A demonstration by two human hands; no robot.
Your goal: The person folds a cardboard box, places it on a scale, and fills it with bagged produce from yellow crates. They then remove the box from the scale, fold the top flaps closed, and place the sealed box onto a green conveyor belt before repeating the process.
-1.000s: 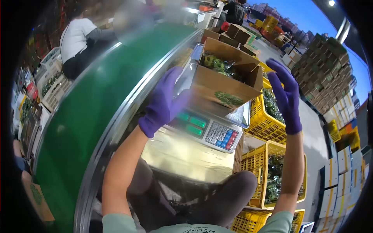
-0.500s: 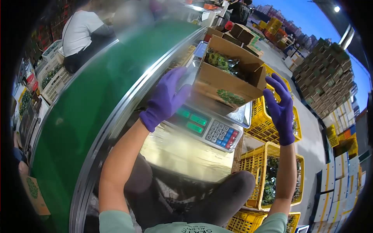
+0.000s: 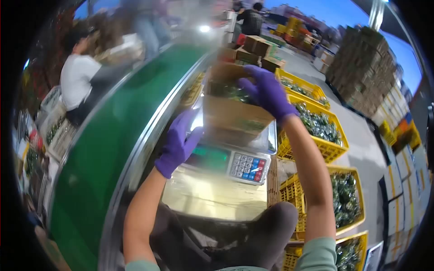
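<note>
Cardboard box (image 3: 233, 113) (on the scale (image 3: 235, 160)): left hand (image 3: 178, 142) flat against its side, right hand (image 3: 267, 92) gripping its top.

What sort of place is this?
Most likely a produce packing site: a cardboard box of bagged greens on an electronic scale, a green conveyor belt alongside, yellow crates of greens and stacked cartons.

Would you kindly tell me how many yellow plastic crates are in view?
4: farthest yellow plastic crate, one nearer beside the scale, one by the knee, one at the bottom edge. Others may be hidden.
</note>
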